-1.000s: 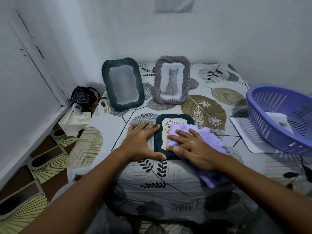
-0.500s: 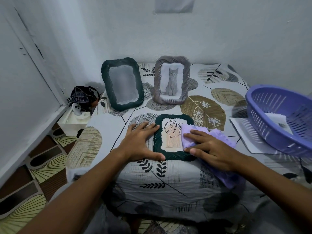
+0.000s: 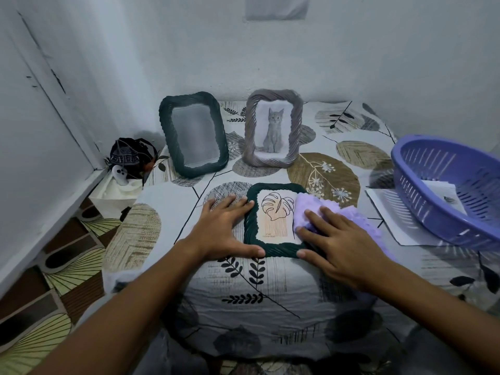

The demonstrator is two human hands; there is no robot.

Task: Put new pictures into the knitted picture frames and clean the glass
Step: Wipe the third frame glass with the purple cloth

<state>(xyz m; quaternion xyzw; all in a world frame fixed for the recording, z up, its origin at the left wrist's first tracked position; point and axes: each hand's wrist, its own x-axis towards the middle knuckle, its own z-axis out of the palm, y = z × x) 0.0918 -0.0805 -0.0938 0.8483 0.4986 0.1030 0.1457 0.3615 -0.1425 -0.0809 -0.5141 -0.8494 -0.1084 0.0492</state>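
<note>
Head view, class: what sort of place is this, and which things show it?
Probably a bedroom corner at home: a leaf-print bedsheet over a soft surface against bare walls, patterned floor tiles, and a purple laundry-style basket.

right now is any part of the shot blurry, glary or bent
Head view: dim, cool light; wide-angle lens bows the wall edges and stretches both forearms. The purple basket smears with motion blur at the right edge. The empty dark green frame shows a hazy grey sheen on its glass. The leaf frame and cat frame stay sharp.
</note>
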